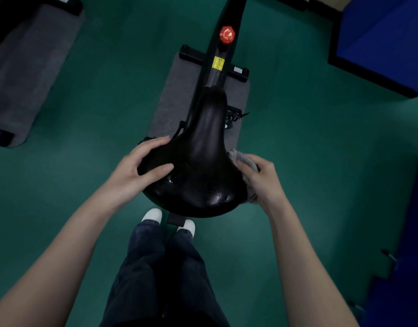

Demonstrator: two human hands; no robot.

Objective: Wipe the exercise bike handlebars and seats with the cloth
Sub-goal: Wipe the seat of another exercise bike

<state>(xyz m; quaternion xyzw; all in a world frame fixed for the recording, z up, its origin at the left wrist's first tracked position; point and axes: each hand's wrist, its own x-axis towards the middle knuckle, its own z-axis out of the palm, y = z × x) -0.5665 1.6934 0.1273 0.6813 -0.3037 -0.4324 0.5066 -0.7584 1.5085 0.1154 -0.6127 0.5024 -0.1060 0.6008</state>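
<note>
A black exercise bike seat (201,166) fills the middle of the head view, its narrow nose pointing away from me. My left hand (137,168) grips the seat's left rear edge, fingers curled over the side and thumb lying on top. My right hand (262,178) holds a grey cloth (244,159) pressed against the seat's right edge; most of the cloth is hidden under the hand. Wet glints show on the seat's rear surface. The handlebars are out of view.
The black bike frame (221,64) with a red knob (227,34) runs away from the seat over a grey mat (172,102) on green floor. Another grey mat (28,67) lies at far left. Blue pads (382,36) stand at right. My feet stand under the seat.
</note>
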